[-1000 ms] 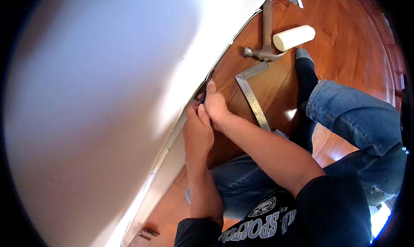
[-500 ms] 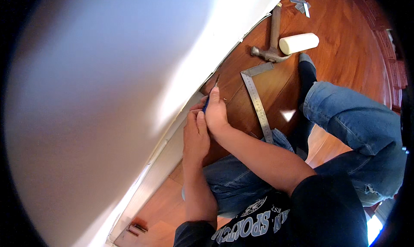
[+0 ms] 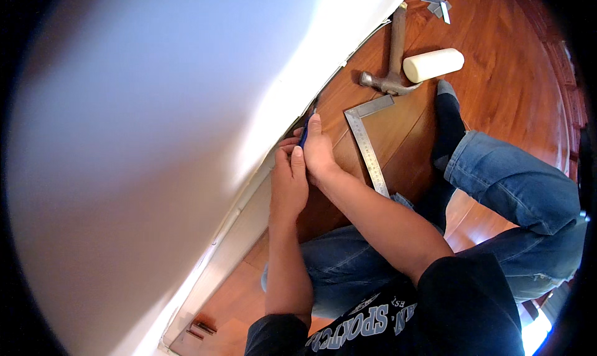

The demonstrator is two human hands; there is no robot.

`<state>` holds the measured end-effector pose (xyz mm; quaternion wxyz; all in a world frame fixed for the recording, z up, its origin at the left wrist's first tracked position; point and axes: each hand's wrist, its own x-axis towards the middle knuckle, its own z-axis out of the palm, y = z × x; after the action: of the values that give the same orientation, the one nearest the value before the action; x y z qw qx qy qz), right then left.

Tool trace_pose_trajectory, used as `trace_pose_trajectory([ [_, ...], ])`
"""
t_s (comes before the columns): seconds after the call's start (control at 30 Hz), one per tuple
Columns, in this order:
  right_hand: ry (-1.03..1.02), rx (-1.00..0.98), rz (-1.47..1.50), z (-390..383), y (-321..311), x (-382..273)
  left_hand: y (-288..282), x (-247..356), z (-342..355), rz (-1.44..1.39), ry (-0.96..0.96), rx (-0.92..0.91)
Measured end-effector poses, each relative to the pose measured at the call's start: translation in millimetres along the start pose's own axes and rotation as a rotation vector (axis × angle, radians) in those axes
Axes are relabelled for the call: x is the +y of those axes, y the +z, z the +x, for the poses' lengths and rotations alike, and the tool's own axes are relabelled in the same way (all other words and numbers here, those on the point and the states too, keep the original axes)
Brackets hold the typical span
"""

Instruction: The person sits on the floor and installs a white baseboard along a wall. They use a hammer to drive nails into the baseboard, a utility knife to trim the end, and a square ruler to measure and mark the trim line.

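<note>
My right hand [image 3: 318, 147] is closed around a slim blue-handled tool [image 3: 304, 136] with a narrow dark tip, its thumb stretched along the handle. The tip lies close to the bottom edge of the white wall [image 3: 205, 101], where it meets the wood floor; whether it touches cannot be made out. My left hand [image 3: 288, 185] is against the right hand, its thumb at the rear of the handle and its fingers curled on the wall side. Right of my hands, a metal try square [image 3: 368, 151] lies on the floor.
A claw hammer [image 3: 395, 51] lies beyond the square, touching or nearly touching a cream cylinder [image 3: 433, 65]. Several flat metal pieces [image 3: 438, 4] lie farther off. My sock-covered foot [image 3: 448, 116] and bent knees occupy the right. Small dark strips [image 3: 201, 330] sit at lower left.
Both hands have shifted slightly away from me along the wall base with the blue-handled tool. Its tip is now nearer the wall's lower edge. The square and hammer appear unmoved on the floor.
</note>
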<state>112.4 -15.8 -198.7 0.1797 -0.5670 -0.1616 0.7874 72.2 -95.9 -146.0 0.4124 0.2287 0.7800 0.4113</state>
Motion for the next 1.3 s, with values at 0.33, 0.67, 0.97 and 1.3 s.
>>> trace_pose_trajectory([
  [0.33, -0.176, 0.183, -0.579, 22, 0, 8, -6, -7, 1, 0.129, 0.013, 0.009],
  [0.67, -0.143, 0.136, -0.852, -1, 5, -14, -11, 6, -5, 0.39, -0.063, -0.039],
  [0.97, -0.115, 0.076, -0.731, 4, 5, 8, -17, 16, -20, 0.433, -0.136, -0.01],
  [1.3, -0.198, 0.169, -0.72, -50, 34, 49, -58, -22, -53, 0.264, -0.05, 0.008],
])
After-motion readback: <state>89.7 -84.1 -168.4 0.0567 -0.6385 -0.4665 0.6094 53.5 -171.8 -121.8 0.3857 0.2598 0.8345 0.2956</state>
